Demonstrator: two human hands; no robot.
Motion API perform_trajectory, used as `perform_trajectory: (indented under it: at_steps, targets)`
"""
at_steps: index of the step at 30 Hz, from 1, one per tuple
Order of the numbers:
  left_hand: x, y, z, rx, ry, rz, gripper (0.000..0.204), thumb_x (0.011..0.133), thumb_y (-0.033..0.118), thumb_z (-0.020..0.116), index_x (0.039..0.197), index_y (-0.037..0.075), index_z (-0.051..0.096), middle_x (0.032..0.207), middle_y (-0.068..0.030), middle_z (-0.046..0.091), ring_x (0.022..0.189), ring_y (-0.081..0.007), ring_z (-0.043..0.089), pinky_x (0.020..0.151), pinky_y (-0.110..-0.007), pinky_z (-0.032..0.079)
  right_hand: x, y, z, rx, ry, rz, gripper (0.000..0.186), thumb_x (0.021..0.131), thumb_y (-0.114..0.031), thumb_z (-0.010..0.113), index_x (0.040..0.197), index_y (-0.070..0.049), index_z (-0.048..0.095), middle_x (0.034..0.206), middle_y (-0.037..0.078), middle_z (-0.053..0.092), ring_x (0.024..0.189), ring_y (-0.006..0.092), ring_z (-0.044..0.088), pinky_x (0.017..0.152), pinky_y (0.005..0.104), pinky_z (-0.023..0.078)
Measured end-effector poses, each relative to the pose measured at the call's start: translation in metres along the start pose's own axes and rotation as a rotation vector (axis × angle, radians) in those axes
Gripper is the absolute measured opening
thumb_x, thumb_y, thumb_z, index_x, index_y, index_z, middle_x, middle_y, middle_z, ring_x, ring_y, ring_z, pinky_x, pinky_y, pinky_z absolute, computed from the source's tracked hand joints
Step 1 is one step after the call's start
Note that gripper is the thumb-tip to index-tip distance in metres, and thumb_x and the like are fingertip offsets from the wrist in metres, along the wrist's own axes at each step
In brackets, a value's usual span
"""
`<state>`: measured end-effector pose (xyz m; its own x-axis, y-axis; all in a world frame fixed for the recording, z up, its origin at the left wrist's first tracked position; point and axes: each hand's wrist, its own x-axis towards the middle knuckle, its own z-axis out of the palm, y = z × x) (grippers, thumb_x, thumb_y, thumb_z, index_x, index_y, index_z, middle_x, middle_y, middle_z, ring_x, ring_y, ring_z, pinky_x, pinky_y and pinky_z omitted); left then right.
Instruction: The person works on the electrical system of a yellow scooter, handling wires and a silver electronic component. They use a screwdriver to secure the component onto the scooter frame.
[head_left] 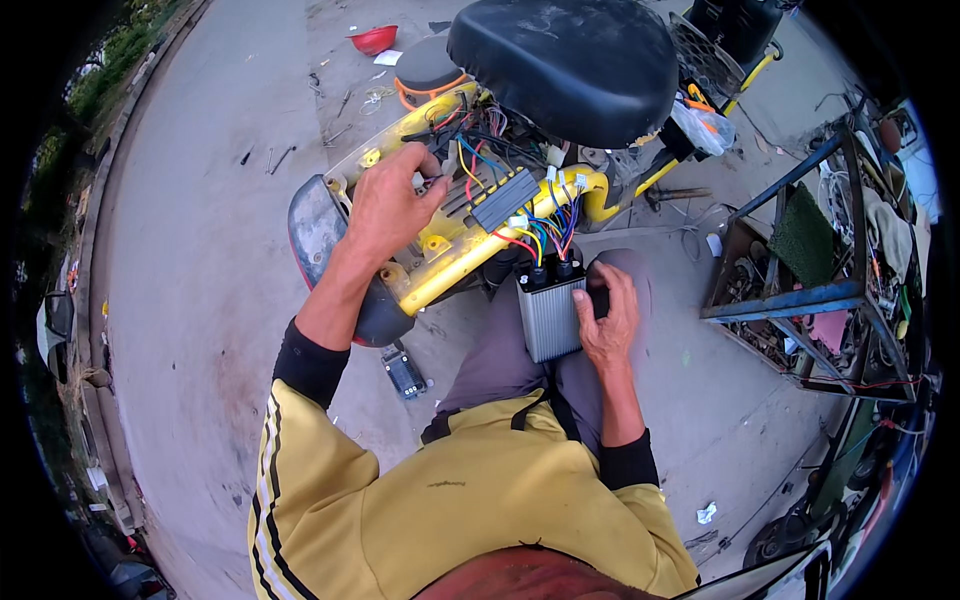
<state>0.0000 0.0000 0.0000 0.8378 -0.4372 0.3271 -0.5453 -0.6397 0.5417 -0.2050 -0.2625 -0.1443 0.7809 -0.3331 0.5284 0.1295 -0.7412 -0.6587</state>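
Ribbed silver metal box [552,318]: on lap [488,368], left of right hand [608,325].
Right hand: half open, thumb at box's edge.
Left hand [398,200]: curled by coloured wires [472,166]; grip unclear.

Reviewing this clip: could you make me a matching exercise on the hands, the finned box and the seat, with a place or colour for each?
Column one
1. Left hand
2. Finned box
3. Seat
4. Right hand

Column two
A. Black, at the upper edge of the picture
B. Beside the box, on its right
C. Over the yellow frame, near the wires
D. Silver-coloured, in front of the person's lap

Right pairs: 1-C, 2-D, 3-A, 4-B.
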Motion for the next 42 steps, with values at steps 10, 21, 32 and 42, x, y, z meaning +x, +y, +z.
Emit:
perform_trajectory:
  at_steps: [10, 21, 32, 42]
  targets:
    - [0.003, 0.009, 0.005, -0.229, 0.201, 0.298, 0.02, 0.082, -0.01, 0.074, 0.087, -0.001, 0.057, 0.109, -0.0105, 0.072, 0.087, -0.0128, 0.066, 0.072, -0.026, 0.053, 0.005, -0.001, -0.001, 0.066, 0.018, 0.024, 0.045, 0.087, -0.014, 0.081, 0.127, -0.004, 0.066, 0.121, 0.014, 0.068, 0.098, 0.0304, 0.067, 0.086, 0.0411, 0.054]
    - [0.002, 0.007, 0.014, -0.261, 0.102, 0.374, 0.019, 0.087, -0.011, 0.074, 0.099, -0.001, 0.065, 0.11, -0.0114, 0.073, 0.103, -0.0195, 0.07, 0.09, -0.032, 0.055, 0.073, -0.057, 0.02, 0.141, 0.118, -0.14, 0.04, 0.085, -0.001, 0.078, 0.123, -0.004, 0.07, 0.116, 0.014, 0.07, 0.102, 0.0332, 0.066, 0.088, 0.0419, 0.054]
    - [0.0, 0.012, 0.016, -0.491, -0.039, 0.239, 0.02, 0.092, -0.011, 0.067, 0.109, 0.0, 0.069, 0.113, -0.0095, 0.072, 0.105, -0.0174, 0.069, 0.085, -0.029, 0.057, 0.081, -0.065, 0.024, 0.257, 0.033, -0.018, 0.009, 0.092, -0.005, 0.072, 0.099, -0.004, 0.068, 0.094, 0.009, 0.064, 0.088, 0.0275, 0.059, 0.078, 0.038, 0.05]
    - [-0.001, 0.013, 0.014, -0.36, -0.07, 0.403, 0.029, 0.084, -0.011, 0.071, 0.11, 0.001, 0.073, 0.113, -0.0115, 0.072, 0.106, -0.0248, 0.07, 0.093, -0.035, 0.056, 0.08, -0.077, 0.024, 0.351, 0.083, 0.01, 0.009, 0.094, -0.002, 0.068, 0.101, 0.0, 0.063, 0.093, 0.012, 0.061, 0.087, 0.0294, 0.059, 0.079, 0.0392, 0.049]
